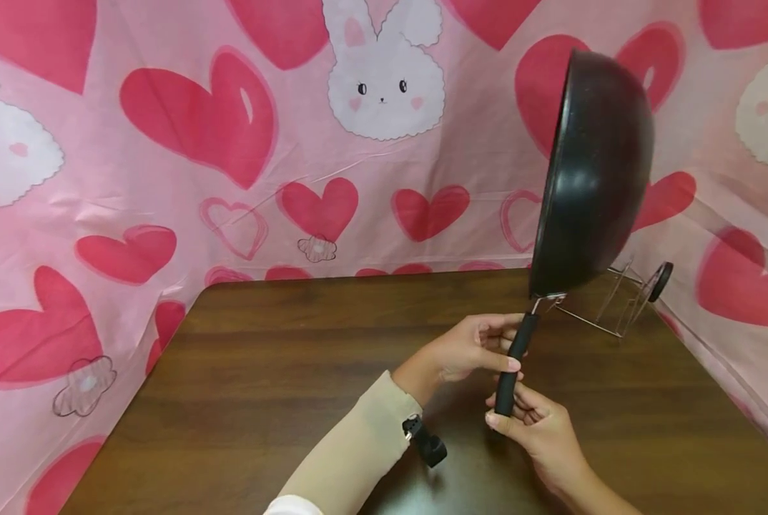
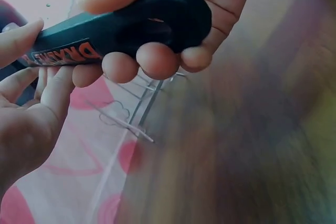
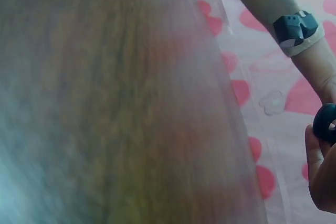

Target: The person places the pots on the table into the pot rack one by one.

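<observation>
A deep black wok is held up on edge above the table, its rounded outside facing right. Its long black handle slants down toward me. My left hand grips the handle's upper part, thumb in front and fingers behind. Lower down, my right hand holds the handle's end between thumb and fingers. The left wrist view shows orange lettering and a hanging hole on the handle. In the right wrist view only the handle's rounded tip shows, at the right edge. The wok's inside is hidden.
A thin wire rack with a black disc lies at the table's back right, partly behind the wok. The brown wooden table meets a pink heart-printed cloth at back and sides. A black strap hangs from my left wrist.
</observation>
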